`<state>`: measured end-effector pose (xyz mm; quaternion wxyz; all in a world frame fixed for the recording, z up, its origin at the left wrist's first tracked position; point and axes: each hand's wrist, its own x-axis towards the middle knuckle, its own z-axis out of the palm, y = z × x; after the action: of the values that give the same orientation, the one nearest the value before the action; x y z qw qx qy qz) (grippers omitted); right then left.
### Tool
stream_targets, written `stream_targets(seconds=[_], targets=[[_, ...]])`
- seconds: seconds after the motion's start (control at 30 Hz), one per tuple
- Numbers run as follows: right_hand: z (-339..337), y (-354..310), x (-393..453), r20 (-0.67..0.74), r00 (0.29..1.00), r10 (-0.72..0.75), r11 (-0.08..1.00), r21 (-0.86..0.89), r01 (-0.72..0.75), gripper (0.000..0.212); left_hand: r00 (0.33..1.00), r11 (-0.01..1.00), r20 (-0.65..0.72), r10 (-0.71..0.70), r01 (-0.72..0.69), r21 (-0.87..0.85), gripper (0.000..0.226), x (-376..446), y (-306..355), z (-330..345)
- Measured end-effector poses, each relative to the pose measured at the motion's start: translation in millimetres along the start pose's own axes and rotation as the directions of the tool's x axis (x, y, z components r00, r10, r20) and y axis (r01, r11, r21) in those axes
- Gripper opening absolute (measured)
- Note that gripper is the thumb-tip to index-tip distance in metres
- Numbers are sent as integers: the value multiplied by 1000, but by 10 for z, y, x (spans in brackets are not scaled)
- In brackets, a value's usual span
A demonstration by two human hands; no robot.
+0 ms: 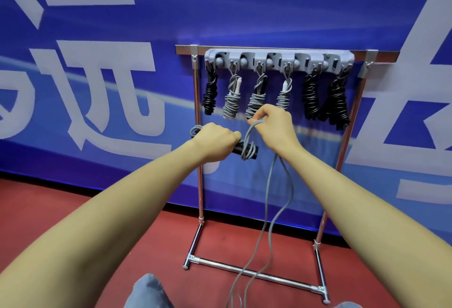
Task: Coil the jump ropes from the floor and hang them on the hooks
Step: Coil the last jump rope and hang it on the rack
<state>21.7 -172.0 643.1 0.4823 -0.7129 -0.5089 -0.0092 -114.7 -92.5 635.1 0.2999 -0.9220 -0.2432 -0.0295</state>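
Note:
My left hand (215,141) grips the black handles (247,151) of a grey jump rope, held level in front of the rack. A few grey turns wrap the handles' right end. My right hand (274,125) pinches the grey rope (267,195) just above those turns; two strands hang from it down to the red floor. A small grey loop sticks out left of my left hand. Behind my hands a grey hook bar (278,59) carries several coiled ropes, three black and three grey, one on each hook.
The hook bar sits on a chrome rack (199,185) with a floor crossbar (254,274), standing on red floor against a blue banner wall. The loose strands cross over the crossbar. My knees in blue trousers (146,293) show at the bottom edge.

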Motion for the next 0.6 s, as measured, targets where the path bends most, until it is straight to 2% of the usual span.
stream_targets(seconds=[0.07, 0.1, 0.2, 0.27, 0.37, 0.4, 0.43, 0.47, 0.53, 0.6], targets=[[-42, 36, 19, -6, 1000, 22, 1000, 1, -22, 17, 997, 999, -60, 38, -40, -27, 10, -7, -11, 49], [-59, 69, 27, -7, 999, 44, 999, -9, -44, 20, 988, 994, -141, 70, -81, -74, 7, -6, -16, 80], [-69, 174, 17, 19, 994, 103, 992, -72, -102, 31, 888, 965, -426, 172, -239, -108, 7, -52, -30, 112], [-63, 210, -17, 42, 992, 123, 990, -71, -119, 37, 812, 961, -559, 168, -260, -90, 8, -51, -50, 79], [-53, 223, -50, 78, 988, 132, 990, -58, -128, 41, 761, 968, -641, 94, -220, -120, 6, -55, -31, -86], [-33, 222, -56, 94, 987, 130, 989, -82, -123, 34, 753, 967, -656, 49, -199, -157, 6, -49, -1, -144], [-13, 208, -68, 99, 986, 134, 987, -99, -124, 22, 759, 964, -651, -7, -169, -207, 6, -40, 38, -191], [13, 215, -71, 91, 986, 139, 987, -91, -131, 14, 794, 956, -604, -70, -119, -268, 8, -28, 78, -234], [38, 195, -119, 105, 979, 173, 984, -60, -168, 18, 900, 916, -372, -228, 69, -394, 11, -3, 156, -323], [55, 216, -192, 155, 975, 156, 987, -72, -147, 32, 897, 831, -199, -395, 256, -493, 8, 30, 181, -377]])
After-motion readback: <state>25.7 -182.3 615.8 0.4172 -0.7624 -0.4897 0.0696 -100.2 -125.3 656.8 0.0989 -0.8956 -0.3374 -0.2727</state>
